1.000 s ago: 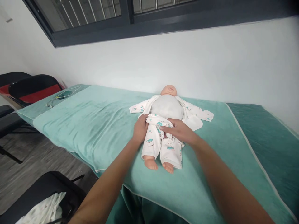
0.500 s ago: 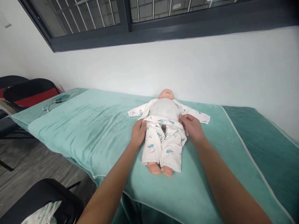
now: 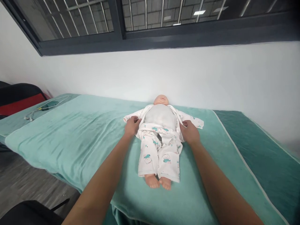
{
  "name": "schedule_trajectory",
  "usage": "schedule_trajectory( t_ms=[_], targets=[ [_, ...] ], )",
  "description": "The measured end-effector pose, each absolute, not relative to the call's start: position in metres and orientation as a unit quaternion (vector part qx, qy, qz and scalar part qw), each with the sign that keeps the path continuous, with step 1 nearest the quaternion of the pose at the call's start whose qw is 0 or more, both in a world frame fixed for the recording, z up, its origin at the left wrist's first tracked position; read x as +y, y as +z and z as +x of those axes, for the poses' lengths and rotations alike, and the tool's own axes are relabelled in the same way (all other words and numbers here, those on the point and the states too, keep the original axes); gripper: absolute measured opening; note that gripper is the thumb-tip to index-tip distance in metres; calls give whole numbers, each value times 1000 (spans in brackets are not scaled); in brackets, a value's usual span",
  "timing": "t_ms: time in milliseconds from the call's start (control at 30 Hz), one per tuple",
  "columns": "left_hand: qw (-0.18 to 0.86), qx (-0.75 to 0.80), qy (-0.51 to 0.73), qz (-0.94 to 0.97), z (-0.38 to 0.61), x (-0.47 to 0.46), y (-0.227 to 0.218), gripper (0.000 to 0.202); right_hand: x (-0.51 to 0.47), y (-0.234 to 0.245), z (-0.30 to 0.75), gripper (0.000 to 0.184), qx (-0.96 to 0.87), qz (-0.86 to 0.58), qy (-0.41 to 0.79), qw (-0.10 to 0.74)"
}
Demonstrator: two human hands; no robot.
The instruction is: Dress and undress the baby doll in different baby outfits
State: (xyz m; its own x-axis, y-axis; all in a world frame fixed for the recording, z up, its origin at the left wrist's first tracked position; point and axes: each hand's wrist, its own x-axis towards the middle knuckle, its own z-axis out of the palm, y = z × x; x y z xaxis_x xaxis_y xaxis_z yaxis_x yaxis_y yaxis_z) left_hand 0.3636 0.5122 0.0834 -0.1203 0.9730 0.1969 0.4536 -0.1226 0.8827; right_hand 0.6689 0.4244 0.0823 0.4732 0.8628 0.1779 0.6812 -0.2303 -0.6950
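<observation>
A baby doll lies on its back on a teal towel, head toward the wall. It wears white patterned trousers and an open white patterned jacket that leaves its grey belly bare. My left hand rests at the doll's left side, fingers closed on the jacket's edge. My right hand grips the jacket's other edge at the doll's waist. Bare feet stick out of the trouser legs.
The towel covers a long table against a white wall under a dark-framed window. A cable and a small device lie at the far left end. Dark chairs stand at the left; another dark object sits by the near edge.
Both hands moved up from the trouser waistband to the jacket edges at the doll's sides. The view tilted up and shifted right.
</observation>
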Motion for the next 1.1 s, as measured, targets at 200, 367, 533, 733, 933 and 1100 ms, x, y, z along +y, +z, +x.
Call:
schedule_trajectory(
  t_ms=[200, 367, 533, 733, 933, 1100],
  targets=[
    [320, 571, 444, 612, 359, 513, 84, 25, 428, 96, 663, 49, -482, -712, 197, 472],
    [300, 578, 521, 552, 351, 507, 85, 32, 434, 99, 662, 53, -510, -666, 226, 495],
    [241, 605, 600, 465, 344, 501, 88, 29, 427, 98, 682, 42, -479, -719, 145, 483],
    [169, 644, 613, 425, 339, 494, 89, 19, 409, 93, 729, 36, -404, -817, 105, 397],
    [124, 667, 568, 466, 342, 484, 91, 18, 409, 97, 711, 31, -489, -786, -3, 378],
    [19, 606, 514, 607, 361, 468, 98, 13, 397, 121, 660, 22, -625, -587, 179, 483]
  ],
)
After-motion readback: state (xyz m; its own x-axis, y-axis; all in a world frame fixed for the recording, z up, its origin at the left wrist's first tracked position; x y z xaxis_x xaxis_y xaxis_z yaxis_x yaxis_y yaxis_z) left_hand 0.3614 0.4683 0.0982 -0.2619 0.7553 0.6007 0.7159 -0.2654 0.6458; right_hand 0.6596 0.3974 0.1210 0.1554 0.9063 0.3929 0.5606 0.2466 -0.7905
